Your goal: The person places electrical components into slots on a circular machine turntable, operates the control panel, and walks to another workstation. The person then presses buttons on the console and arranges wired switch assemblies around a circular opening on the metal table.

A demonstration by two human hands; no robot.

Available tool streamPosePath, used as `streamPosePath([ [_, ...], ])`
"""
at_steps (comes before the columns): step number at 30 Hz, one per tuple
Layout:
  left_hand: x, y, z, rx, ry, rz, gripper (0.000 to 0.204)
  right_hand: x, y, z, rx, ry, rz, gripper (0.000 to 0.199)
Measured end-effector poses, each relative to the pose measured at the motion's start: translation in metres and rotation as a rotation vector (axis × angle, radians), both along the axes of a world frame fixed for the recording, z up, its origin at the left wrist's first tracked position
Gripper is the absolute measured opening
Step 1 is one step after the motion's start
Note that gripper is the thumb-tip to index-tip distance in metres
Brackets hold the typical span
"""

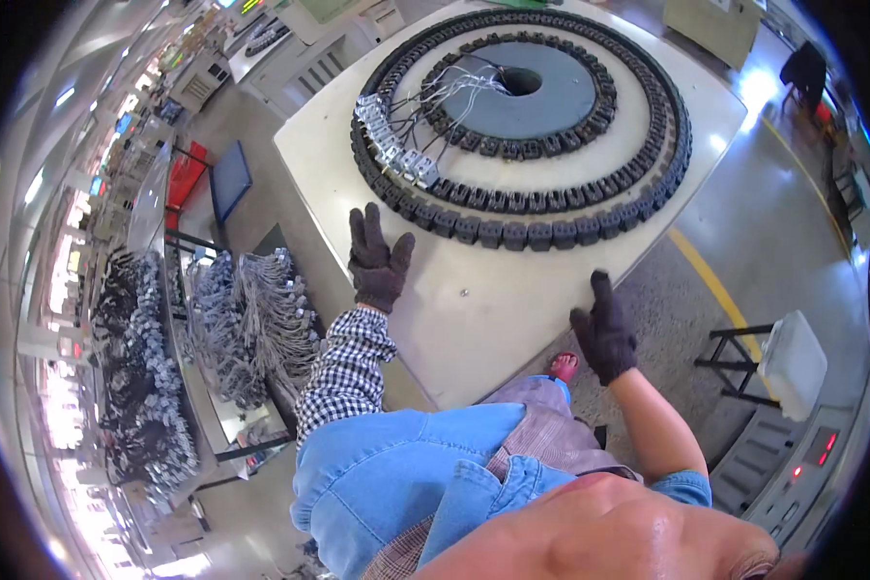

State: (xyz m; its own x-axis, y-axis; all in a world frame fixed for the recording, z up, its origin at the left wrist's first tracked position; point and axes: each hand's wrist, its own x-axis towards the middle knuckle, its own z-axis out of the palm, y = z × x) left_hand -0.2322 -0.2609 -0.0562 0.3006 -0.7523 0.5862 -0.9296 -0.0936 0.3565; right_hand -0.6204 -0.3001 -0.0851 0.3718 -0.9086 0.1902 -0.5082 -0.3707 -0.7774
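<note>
My left hand (381, 259), in a dark knitted glove, has its fingers spread over the near left part of the white table (474, 309). It holds nothing and is nearest to the outer black ring (541, 235) of linked blocks. Several white connector blocks (401, 155) with wires sit on that ring's left side. The wires run to a hole (520, 81) in the grey centre disc (561, 101), which an inner black ring (527, 148) surrounds. My right hand (606, 333), in a matching glove, is by the table's right front edge, fingers apart and nothing in it.
Racks at left carry bundles of grey wire harnesses (275, 309) and darker ones (150, 377). A blue panel (230, 182) and a red one (186, 179) stand behind them. At right are a white-topped stool (793, 362) and a grey unit with red lit digits (802, 474).
</note>
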Motion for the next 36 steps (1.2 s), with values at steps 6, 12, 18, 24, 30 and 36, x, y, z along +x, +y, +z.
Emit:
streamPosePath([
  [6,-0.01,-0.006,0.01,0.002,0.002,0.152,0.073,-0.075,-0.044,0.022,0.077,0.283,0.336,0.068],
  [12,-0.027,-0.012,0.023,0.15,0.024,0.471,0.071,-0.177,-0.124,0.008,0.075,0.393,0.25,0.071],
  [18,-0.077,-0.017,0.028,0.055,0.117,0.806,0.073,-0.26,-0.217,-0.008,0.003,0.172,0.215,0.07],
  [24,-0.18,-0.042,0.034,0.026,0.27,1.109,0.072,-0.325,-0.327,0.028,-0.069,0.414,0.392,0.061],
  [30,-0.274,-0.087,0.039,0.129,0.276,1.262,0.068,-0.357,-0.431,0.046,-0.184,0.443,0.446,0.059],
  [36,-0.306,-0.128,0.038,0.087,0.218,1.425,0.065,-0.335,-0.524,0.055,-0.22,0.131,0.566,0.055],
])
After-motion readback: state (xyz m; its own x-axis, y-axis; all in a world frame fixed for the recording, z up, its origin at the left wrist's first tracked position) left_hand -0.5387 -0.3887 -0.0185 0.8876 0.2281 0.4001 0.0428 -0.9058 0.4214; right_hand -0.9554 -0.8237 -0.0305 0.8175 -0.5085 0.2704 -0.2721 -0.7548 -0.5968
